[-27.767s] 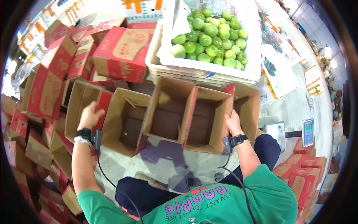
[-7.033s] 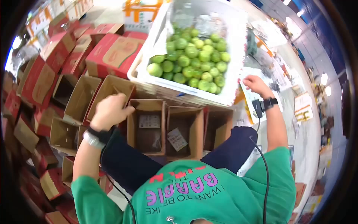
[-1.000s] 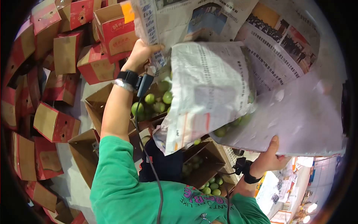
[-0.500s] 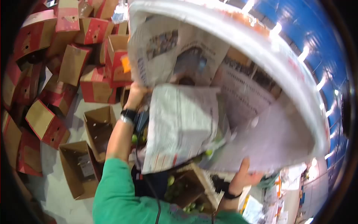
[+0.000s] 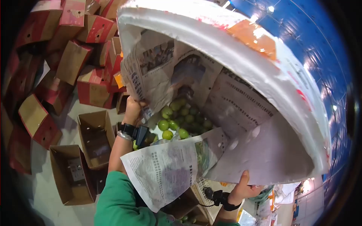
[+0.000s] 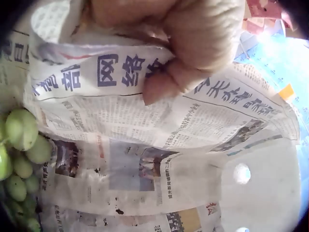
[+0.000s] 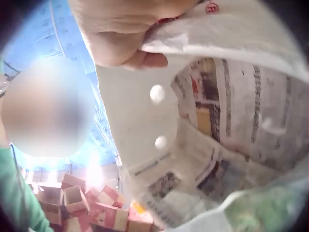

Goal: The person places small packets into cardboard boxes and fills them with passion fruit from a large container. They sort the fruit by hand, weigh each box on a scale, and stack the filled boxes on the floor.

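A large white foam box [image 5: 271,150] is tilted up high, its inside lined with newspaper [image 5: 237,98]. My left hand [image 5: 132,111] grips its left edge, fingers curled over the newspaper there, as the left wrist view shows. The near right rim is held by my right hand [image 5: 243,190], thumb on the inner side. Round green fruits [image 5: 169,124] gather at the low end of the box, close to the left hand. Below them a loose newspaper flap [image 5: 166,173] hangs toward my body, hiding part of the cardboard boxes underneath.
Two open cardboard boxes [image 5: 94,139] stand on the floor at left. Many red and brown cartons [image 5: 96,88] are piled behind. A white crate edge [image 5: 205,192] shows under the foam box. A blurred round patch [image 7: 48,106] appears in the right wrist view.
Earlier, my hands were at the cardboard boxes and the foam box rested on crates. Over the last second its far side rose, and the newspaper flap swung down toward me, baring the fruits.
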Demonstrator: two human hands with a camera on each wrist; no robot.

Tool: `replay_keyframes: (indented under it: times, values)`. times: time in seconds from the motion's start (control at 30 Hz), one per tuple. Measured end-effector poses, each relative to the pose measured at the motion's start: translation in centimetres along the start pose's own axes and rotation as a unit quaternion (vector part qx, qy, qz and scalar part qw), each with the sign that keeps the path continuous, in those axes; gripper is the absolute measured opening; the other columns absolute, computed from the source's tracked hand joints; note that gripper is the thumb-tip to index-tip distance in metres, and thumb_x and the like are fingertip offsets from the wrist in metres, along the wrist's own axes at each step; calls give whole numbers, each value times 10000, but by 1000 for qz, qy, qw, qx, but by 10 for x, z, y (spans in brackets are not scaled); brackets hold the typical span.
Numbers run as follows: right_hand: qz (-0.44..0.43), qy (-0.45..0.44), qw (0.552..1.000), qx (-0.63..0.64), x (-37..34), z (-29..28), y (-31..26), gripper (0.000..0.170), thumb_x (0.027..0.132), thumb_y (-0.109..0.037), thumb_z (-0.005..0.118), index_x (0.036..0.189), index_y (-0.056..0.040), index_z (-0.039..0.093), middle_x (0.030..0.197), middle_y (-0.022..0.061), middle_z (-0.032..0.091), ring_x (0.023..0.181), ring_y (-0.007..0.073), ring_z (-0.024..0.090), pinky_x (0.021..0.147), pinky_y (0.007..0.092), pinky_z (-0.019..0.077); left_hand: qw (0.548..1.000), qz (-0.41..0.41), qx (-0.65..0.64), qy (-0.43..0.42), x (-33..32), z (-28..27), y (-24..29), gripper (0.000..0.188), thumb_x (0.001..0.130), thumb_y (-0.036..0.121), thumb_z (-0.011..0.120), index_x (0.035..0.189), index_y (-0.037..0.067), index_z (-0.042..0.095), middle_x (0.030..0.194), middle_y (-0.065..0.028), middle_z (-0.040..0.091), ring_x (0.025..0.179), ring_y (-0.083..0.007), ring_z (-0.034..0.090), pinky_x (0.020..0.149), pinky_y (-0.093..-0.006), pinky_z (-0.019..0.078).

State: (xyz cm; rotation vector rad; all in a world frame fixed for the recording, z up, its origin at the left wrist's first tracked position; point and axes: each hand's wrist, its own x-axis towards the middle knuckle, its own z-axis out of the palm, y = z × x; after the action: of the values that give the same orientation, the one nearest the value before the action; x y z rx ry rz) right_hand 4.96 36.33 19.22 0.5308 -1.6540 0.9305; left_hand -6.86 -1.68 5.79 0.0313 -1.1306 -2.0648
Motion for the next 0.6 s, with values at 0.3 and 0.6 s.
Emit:
replay_keyframes:
  times: [0.3,0.6]
  values:
    - [54,48,996,55,18,7,11,344,712,54,634,1031,114,519,1011,183,594,793,213,583,714,337,514,999,22,-42,-23,12,11,5,269,643,-100,586,895,-15,621,817,-14,617,740,-112,561,674,-266,461]
    - [93,99,990,42,50,17,24,338,685,41,683,991,94,549,903,148,611,790,197,582,679,333,529,997,-26,-11,-68,38,41,31,370,647,-108,611,1003,-13,585,943,-56,648,853,-128,587,797,-276,471]
